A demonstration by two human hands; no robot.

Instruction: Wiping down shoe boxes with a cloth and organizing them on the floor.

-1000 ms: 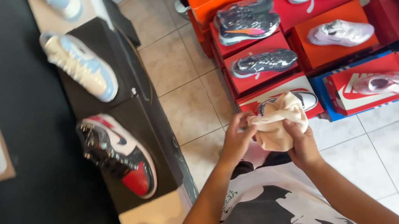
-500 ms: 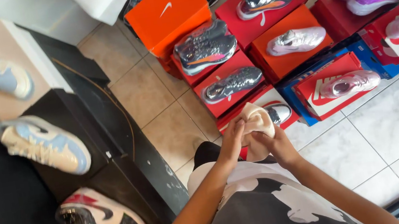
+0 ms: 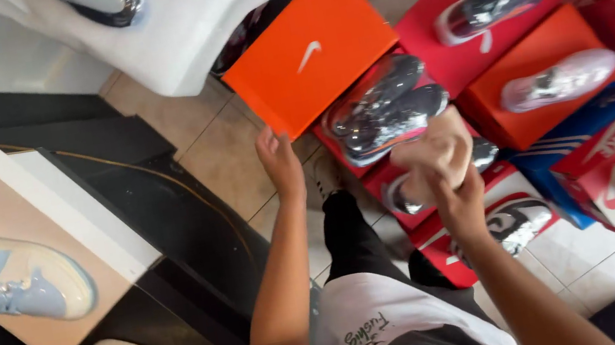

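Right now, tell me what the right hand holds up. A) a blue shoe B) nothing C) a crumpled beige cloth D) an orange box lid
C: the right hand grips a crumpled beige cloth above the wrapped shoes, while the left hand is at the edge of the orange box.

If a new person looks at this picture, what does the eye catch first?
First, the bright orange shoebox at top centre, with the left hand reaching up at its lower edge. Beside it, the right hand holds a crumpled beige cloth over wrapped sneakers on red boxes.
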